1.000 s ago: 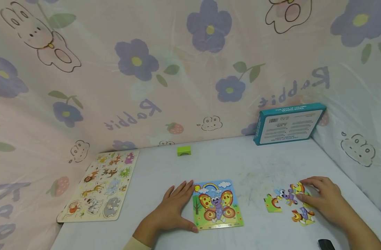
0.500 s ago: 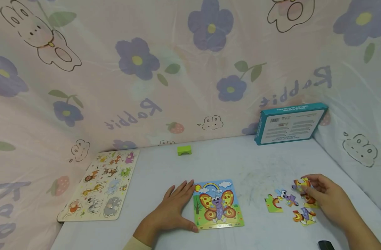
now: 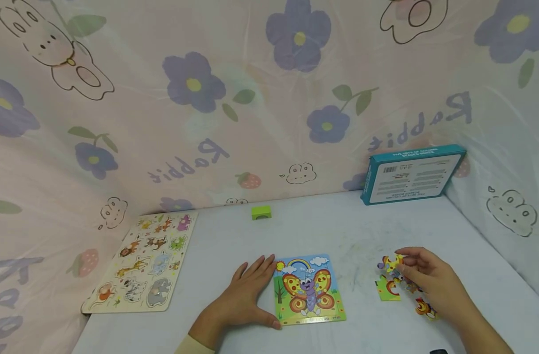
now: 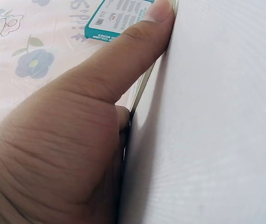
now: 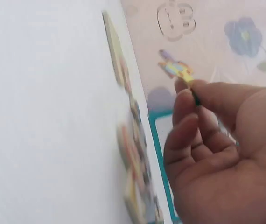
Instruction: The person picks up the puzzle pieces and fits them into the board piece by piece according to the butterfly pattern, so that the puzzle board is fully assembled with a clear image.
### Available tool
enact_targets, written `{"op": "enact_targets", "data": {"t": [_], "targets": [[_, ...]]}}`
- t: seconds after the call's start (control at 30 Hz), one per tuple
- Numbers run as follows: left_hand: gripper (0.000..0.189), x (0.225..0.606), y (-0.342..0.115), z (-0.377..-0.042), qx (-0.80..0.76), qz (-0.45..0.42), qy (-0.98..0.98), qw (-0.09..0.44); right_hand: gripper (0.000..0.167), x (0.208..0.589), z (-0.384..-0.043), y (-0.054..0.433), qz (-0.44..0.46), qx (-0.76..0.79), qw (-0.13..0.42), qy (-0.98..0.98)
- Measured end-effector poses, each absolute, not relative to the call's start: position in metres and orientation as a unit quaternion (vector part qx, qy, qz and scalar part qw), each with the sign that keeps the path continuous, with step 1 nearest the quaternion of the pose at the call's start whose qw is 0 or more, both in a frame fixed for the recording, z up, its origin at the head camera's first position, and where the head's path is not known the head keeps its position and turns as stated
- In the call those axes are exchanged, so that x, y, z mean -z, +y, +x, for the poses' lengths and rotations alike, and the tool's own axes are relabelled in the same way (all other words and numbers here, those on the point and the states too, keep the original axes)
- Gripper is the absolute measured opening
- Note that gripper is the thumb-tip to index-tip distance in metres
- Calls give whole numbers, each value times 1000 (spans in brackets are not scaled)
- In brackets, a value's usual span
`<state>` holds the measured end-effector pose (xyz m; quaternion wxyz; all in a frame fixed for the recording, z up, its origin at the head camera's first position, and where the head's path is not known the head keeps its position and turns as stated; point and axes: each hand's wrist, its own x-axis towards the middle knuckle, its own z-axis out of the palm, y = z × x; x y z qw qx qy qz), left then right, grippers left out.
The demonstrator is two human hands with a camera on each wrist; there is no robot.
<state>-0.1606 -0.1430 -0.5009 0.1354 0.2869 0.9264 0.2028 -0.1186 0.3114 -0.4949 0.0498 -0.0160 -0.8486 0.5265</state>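
Observation:
A square butterfly puzzle (image 3: 309, 295) lies flat on the table in the head view. My left hand (image 3: 239, 299) rests along its left side, fingers spread and straight, with the thumb at the lower left corner. Between thumb and fingers my right hand (image 3: 435, 285) pinches a yellow and purple jigsaw piece (image 3: 391, 264), raised off the table in the right wrist view. Under it lie several loose pieces, among them a green one with a red curl (image 3: 388, 291) and a red-orange one (image 3: 424, 309). The right hand partly hides the others.
An animal peg puzzle board (image 3: 141, 265) lies at the left. At the back stand a green arch block (image 3: 261, 213) and a teal box (image 3: 413, 174), which leans near the patterned curtain (image 3: 252, 123). A black object (image 3: 438, 351) shows at the bottom edge.
My right hand has lifted the yellow and purple jigsaw piece and carried it left, over the loose pieces. The left hand and the butterfly puzzle stay in place.

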Motion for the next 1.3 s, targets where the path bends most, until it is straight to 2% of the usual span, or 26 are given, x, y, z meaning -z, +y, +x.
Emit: {"op": "enact_targets", "data": {"t": [0.23, 0.5, 0.67, 0.97, 1.13, 1.2, 1.3], "targets": [[142, 502, -142, -160, -201, 289, 926, 135, 38, 499, -117, 275, 6, -616, -9, -787], [142, 502, -142, -160, -198, 290, 927, 133, 35, 501, -117, 233, 42, -647, -83, -757], [142, 503, -142, -159, -195, 290, 928, 132, 37, 505, -116, 210, 60, -668, -106, -734], [142, 502, -143, -160, -193, 288, 929, 131, 36, 506, -122, 181, 24, -636, -82, -767], [142, 502, -142, -160, -195, 288, 928, 132, 36, 504, -121, 177, -2, -581, -41, -813], [142, 502, -143, -160, -194, 290, 928, 131, 34, 503, -119, 178, 26, -533, -10, -845], [142, 503, -143, -161, -191, 291, 928, 131, 35, 503, -114, 179, 125, -418, 40, -899]]}}
